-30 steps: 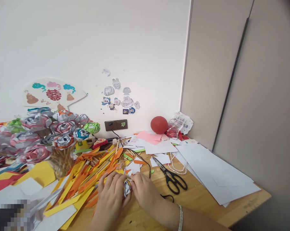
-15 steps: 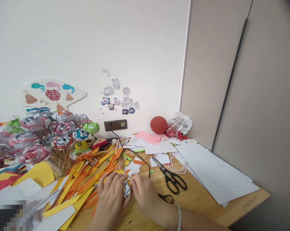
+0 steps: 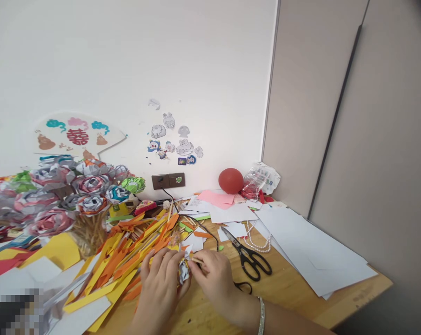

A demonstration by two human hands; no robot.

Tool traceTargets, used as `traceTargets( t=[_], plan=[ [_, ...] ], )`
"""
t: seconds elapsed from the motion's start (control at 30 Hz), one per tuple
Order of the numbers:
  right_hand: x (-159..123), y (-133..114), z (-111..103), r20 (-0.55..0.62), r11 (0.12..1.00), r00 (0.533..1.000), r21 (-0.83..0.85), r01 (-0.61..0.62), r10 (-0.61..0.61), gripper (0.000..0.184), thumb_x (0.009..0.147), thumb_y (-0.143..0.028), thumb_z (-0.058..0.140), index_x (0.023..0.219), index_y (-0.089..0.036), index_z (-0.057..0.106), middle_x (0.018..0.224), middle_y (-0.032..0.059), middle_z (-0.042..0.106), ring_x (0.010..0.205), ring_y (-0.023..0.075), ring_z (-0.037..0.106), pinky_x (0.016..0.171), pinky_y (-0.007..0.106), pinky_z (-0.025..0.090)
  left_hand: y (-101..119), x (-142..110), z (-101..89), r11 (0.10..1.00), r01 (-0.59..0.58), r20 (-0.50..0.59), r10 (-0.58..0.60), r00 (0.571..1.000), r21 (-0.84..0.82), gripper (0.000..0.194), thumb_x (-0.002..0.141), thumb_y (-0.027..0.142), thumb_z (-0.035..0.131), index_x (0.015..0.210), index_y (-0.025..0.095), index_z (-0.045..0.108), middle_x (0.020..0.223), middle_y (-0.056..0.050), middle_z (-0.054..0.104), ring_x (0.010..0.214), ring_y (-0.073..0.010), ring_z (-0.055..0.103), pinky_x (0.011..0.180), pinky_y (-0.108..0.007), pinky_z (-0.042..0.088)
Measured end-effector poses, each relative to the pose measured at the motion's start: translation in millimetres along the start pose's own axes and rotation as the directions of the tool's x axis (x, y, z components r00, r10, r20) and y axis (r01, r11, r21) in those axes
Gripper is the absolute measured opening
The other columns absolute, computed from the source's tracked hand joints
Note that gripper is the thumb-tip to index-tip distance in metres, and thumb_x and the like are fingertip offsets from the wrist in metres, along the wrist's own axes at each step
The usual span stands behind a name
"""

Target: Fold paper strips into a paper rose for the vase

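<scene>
My left hand and my right hand meet low in the head view over a wooden table. Between them sits a small folded paper piece, white and grey with printed marks. Both hands have their fingers curled onto it from either side. The right fingertips pinch its upper edge beside a thin wooden stick. A beaded bracelet circles my right wrist. A heap of orange and yellow paper strips lies just left of my left hand.
Black scissors lie right of my hands, with a pearl string and white sheets beyond. Paper roses crowd the left. A red ball and plastic bag sit by the wall. A black cable runs from the socket.
My right hand has shifted slightly up and to the right, its fingers re-pinching the top of the folded paper piece. The left hand has barely moved.
</scene>
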State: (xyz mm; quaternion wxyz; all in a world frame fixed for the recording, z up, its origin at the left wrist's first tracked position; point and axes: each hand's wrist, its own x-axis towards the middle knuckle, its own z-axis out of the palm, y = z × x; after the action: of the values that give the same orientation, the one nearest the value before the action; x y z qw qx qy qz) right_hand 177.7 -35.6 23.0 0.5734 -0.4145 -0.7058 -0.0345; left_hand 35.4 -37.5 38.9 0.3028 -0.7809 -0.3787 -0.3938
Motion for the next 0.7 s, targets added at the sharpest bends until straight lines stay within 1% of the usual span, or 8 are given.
traceTargets(
  t=[0.17, 0.37, 0.5, 0.7],
  plan=[
    [-2.4, 2.3, 2.1, -0.003, 0.999, 0.999, 0.004, 0.041, -0.041, 0.021, 0.09, -0.029, 0.047, 0.08, -0.02, 0.063, 0.067, 0.0025, 0.068, 0.059, 0.0174, 0.062, 0.056, 0.027, 0.043, -0.8, -0.7, 1.5, 1.0, -0.004, -0.022, 0.004, 1.0, 0.001, 0.016, 0.084, 0.022, 0.046, 0.094, 0.015, 0.057, 0.082, -0.01, 0.068, 0.088, -0.0286, 0.058, 0.089, -0.048, 0.033],
    [-3.6, 2.1, 1.2, 0.004, 0.995, 0.996, -0.016, 0.095, -0.095, 0.022, 0.09, -0.02, 0.042, 0.084, -0.019, 0.063, 0.071, 0.0033, 0.07, 0.063, 0.0185, 0.064, 0.058, 0.028, 0.045, 0.1, 0.1, 1.3, 1.0, -0.001, -0.029, 0.0, 1.0, -0.007, 0.015, 0.084, 0.022, 0.047, 0.093, 0.016, 0.057, 0.082, -0.01, 0.068, 0.088, -0.0286, 0.058, 0.089, -0.048, 0.034],
    [-4.3, 1.4, -0.2, 0.022, 0.989, 0.992, -0.068, 0.129, -0.127, 0.025, 0.089, -0.016, 0.039, 0.087, -0.019, 0.063, 0.071, 0.0046, 0.069, 0.063, 0.0186, 0.063, 0.058, 0.028, 0.046, 1.0, 0.4, 0.3, 1.0, 0.012, -0.024, -0.012, 1.0, -0.007, 0.016, 0.084, 0.022, 0.046, 0.094, 0.017, 0.057, 0.082, -0.009, 0.068, 0.088, -0.0284, 0.058, 0.09, -0.048, 0.033],
    [-2.2, -0.1, -1.3, 0.066, 0.967, 0.978, -0.151, 0.205, -0.197, 0.028, 0.091, -0.016, 0.035, 0.088, -0.018, 0.063, 0.069, 0.0059, 0.067, 0.061, 0.0195, 0.061, 0.055, 0.03, 0.044, 1.0, -0.2, 1.0, 1.0, 0.01, -0.047, -0.01, 0.999, -0.001, 0.015, 0.083, 0.022, 0.046, 0.093, 0.018, 0.057, 0.082, -0.009, 0.068, 0.089, -0.0275, 0.058, 0.09, -0.046, 0.033]
  ],
)
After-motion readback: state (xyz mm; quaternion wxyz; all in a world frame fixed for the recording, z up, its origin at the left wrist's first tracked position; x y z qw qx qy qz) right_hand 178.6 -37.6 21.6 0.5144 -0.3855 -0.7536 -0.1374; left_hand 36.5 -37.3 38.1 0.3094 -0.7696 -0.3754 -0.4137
